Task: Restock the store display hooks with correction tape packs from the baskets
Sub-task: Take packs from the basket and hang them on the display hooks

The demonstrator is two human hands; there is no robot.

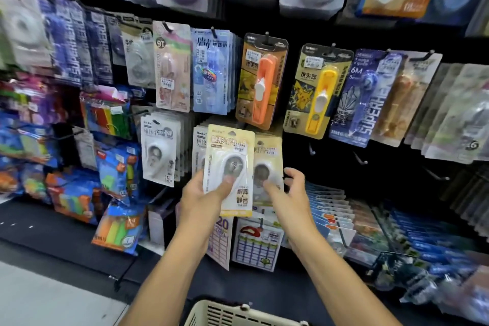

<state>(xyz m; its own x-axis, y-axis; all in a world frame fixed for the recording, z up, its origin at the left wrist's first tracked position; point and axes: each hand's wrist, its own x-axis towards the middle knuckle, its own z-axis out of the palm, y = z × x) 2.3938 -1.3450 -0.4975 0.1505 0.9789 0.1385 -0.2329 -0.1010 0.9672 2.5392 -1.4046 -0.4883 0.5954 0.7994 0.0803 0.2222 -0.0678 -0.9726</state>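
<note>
1. Cream-yellow card backs the correction tape pack [229, 169] that the left hand [203, 194] holds upright in front of the display, near the middle of the scene.
2. The left thumb lies across the clear blister on the pack's front, and the other fingers are curled behind the card, so the pack is pinched between thumb and fingers along its lower left part.
3. The right hand [287, 188] is just right of that pack, fingers loosely curled and slightly apart; its fingertips are at the front of a hanging row of matching packs [267, 167]. Motion blur hides whether it grips the front card or only touches it.
4. The held pack overlaps the row behind it, its top reaching up toward the bottom edge of the orange correction tape pack [262, 82] hanging above.
5. Right of the orange one hangs a yellow correction tape pack [315, 92] with a cartoon picture on its card.
6. Left of the held pack hangs a row of white packs [158, 151].
7. To the right, further along the black panel, bare metal hooks [360, 159] stick out.
8. At the near bottom edge, between the forearms, is the slotted rim of a beige plastic basket [238, 313]; what it contains cannot be seen.
</note>
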